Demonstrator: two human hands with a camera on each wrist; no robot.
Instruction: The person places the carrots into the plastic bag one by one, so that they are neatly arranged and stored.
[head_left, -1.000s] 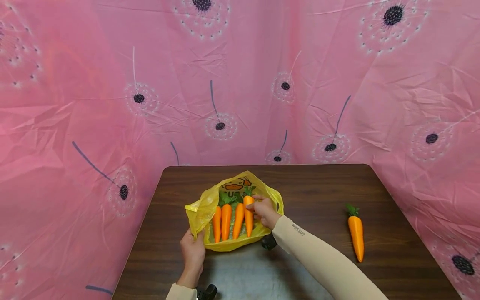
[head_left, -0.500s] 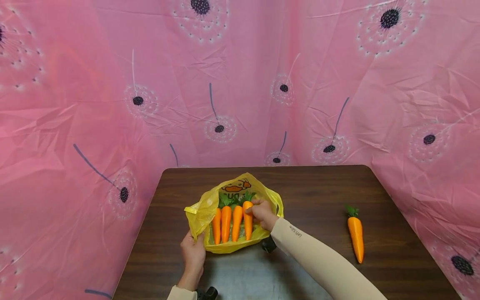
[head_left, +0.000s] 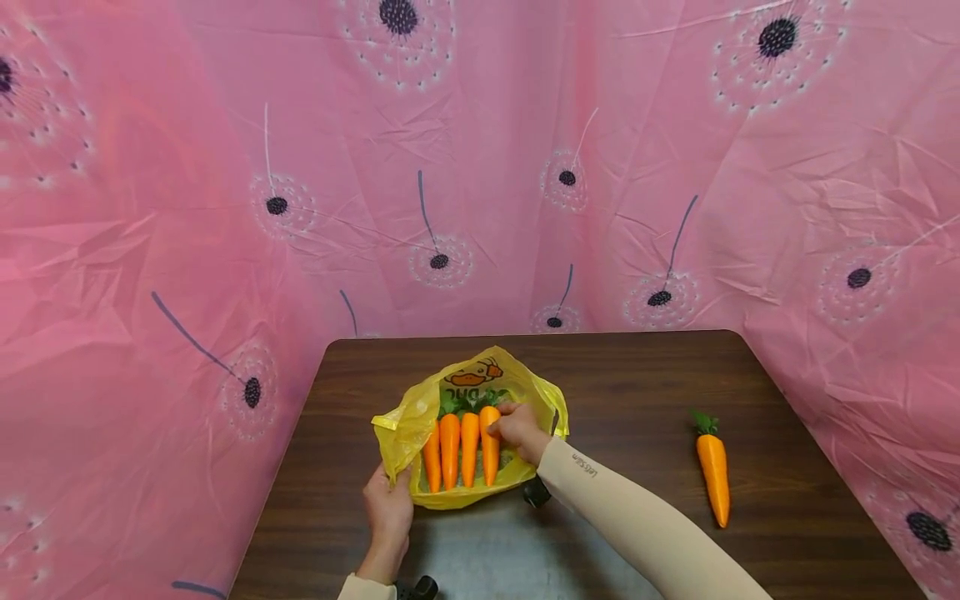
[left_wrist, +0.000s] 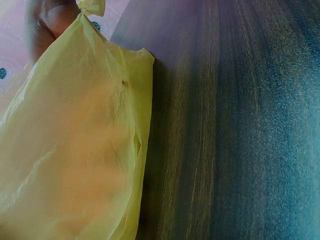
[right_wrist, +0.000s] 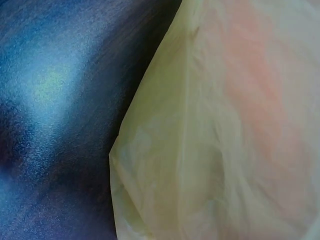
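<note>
A yellow plastic bag [head_left: 405, 442] with a printed duck face lies with its mouth spread in the head view. Inside, several orange carrots with green tops stand side by side. My left hand [head_left: 388, 504] grips the bag's left rim. Within the mouth, my right hand [head_left: 523, 430] pinches the rightmost carrot [head_left: 489, 457] near its top; some fingers are hidden behind it. In the left wrist view the bag's side [left_wrist: 100, 135] shows orange through the plastic. The right wrist view is mostly filled by the bag's wall [right_wrist: 195, 130].
A single carrot [head_left: 715, 479] lies at the right on the dark wooden table [head_left: 622, 375]. Pink flowered cloth [head_left: 495, 125] hangs behind and at both sides of the table. Bright glare lies on the table's front part.
My right hand has shifted the rightmost carrot down and left, closer against its neighbours. The carrots now stand more evenly in a row. My left hand keeps its hold on the bag.
</note>
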